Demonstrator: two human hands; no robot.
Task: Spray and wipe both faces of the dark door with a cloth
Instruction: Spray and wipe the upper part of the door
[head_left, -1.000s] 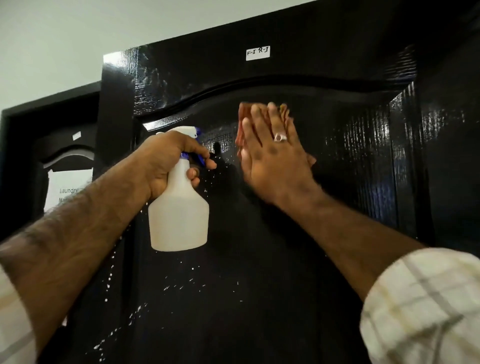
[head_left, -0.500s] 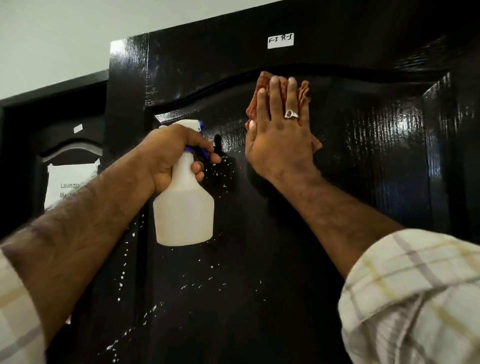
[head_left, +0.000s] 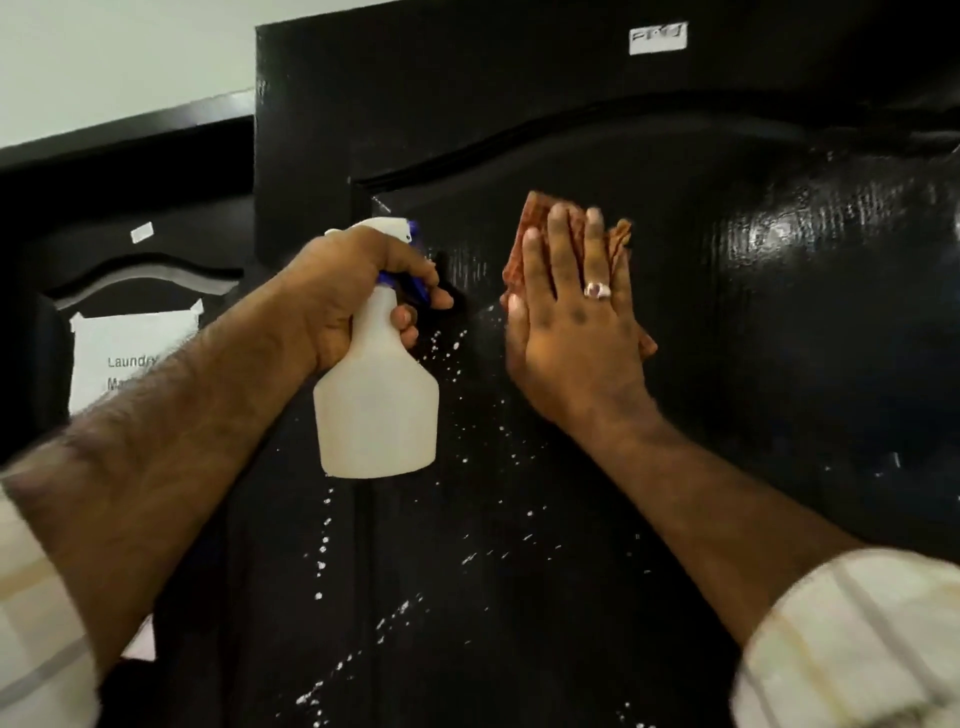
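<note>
Your left hand (head_left: 343, 296) gripped the white spray bottle (head_left: 376, 400) against the dark door (head_left: 571, 571), hiding part of its panel. Just right of the bottle, your right hand (head_left: 574, 332), fingers straight, pressed the orange cloth (head_left: 535, 223) flat on the door. White droplets (head_left: 322, 551) speckled the door below the bottle. Left of the door, a taped paper sign (head_left: 130, 358) read "Laundry"; the small label (head_left: 657, 37) atop the door was blurred.

one spray bottle (head_left: 376, 410), one cloth (head_left: 540, 223), two doors (head_left: 727, 364), two hands (head_left: 571, 343)
</note>
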